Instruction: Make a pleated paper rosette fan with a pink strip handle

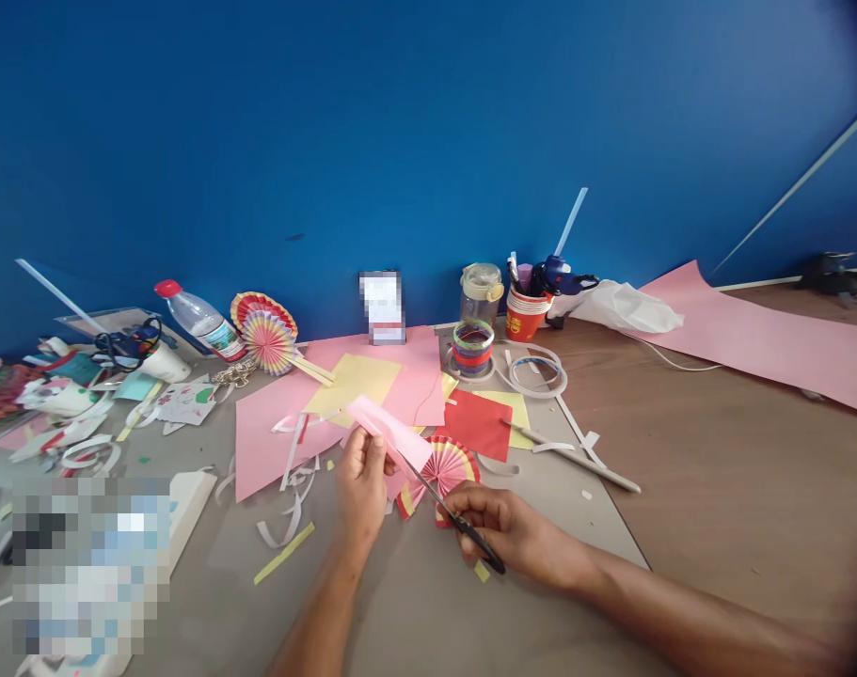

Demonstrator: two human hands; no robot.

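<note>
A folded strip of pink paper is pinched in my left hand, its free end pointing right. My right hand grips dark-handled scissors, whose blades reach up and left to the paper's lower edge. I cannot tell whether the blades are cutting into it. Just behind the scissors lies a pleated red and yellow paper fan, partly hidden by my right hand. Under and beyond my hands spread a large pink sheet, a yellow square and a red square.
A finished fan on sticks leans near a red-capped bottle at the back left. A clear jar, ribbon rolls and a red paper cup stand by the blue wall. A pencil-like stick lies right, paper scraps around.
</note>
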